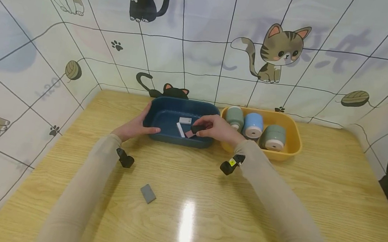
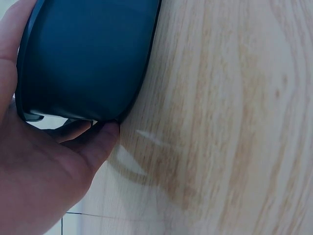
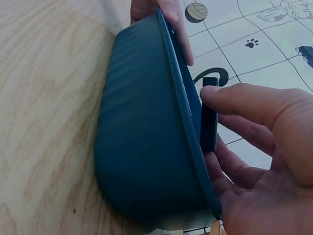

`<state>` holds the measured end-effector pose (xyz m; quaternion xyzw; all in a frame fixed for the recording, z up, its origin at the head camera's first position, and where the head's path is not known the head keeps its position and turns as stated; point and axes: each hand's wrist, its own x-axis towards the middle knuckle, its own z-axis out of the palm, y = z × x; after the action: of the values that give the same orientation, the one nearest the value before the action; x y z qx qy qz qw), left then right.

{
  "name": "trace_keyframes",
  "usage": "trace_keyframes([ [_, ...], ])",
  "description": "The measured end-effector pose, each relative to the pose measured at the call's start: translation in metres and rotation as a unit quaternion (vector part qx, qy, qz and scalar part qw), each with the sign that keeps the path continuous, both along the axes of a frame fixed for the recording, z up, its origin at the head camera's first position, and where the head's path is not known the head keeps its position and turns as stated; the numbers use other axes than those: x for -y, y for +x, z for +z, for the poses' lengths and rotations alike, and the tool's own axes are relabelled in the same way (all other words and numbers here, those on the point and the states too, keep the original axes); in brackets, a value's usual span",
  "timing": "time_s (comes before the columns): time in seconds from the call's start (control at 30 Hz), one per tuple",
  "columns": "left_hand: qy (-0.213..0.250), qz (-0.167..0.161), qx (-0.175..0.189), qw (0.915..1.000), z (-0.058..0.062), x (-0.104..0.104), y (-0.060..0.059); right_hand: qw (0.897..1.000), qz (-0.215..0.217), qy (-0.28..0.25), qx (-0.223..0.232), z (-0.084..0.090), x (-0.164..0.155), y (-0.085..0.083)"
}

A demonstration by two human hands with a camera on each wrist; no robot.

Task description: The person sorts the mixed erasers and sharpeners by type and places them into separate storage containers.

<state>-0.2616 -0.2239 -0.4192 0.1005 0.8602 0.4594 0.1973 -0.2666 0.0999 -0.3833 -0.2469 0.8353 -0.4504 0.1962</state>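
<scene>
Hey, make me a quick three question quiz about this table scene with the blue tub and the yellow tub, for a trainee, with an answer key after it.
1. True or false: the right hand pinches a small dark block over the blue tub.
2. How many spools stand in the yellow tub? A) two B) three C) five
3. Fill in: the grey block lies on the wooden ____, outside both tubs.

Key
1. True; the right wrist view shows thumb and fingers round the dark block just inside the tub's rim.
2. B: two green spools and a blue spool.
3. Table. Meanwhile the left hand holds the blue tub's end.
</scene>
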Motion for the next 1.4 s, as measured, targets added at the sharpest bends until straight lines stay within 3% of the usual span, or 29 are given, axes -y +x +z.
trace_keyframes([
  [0.27, -0.001, -0.002, -0.006, 1.0, 0.001, -0.002, -0.003, 1.0, 0.006, 0.005, 0.002, 0.004, -0.003, 0.002],
  [0.53, 0.007, -0.006, 0.016, 0.9998, 0.024, -0.012, 0.006, 1.0, 0.006, 0.002, 0.001, -0.002, -0.006, 0.0],
  [0.83, 0.0, -0.009, -0.002, 1.0, -0.001, -0.002, -0.004, 1.0, 0.006, -0.007, 0.021, -0.002, -0.007, 0.0],
  [1.4, -0.001, -0.001, -0.005, 1.0, -0.005, 0.002, -0.005, 0.998, 0.044, -0.028, 0.028, 0.009, -0.002, 0.011],
])
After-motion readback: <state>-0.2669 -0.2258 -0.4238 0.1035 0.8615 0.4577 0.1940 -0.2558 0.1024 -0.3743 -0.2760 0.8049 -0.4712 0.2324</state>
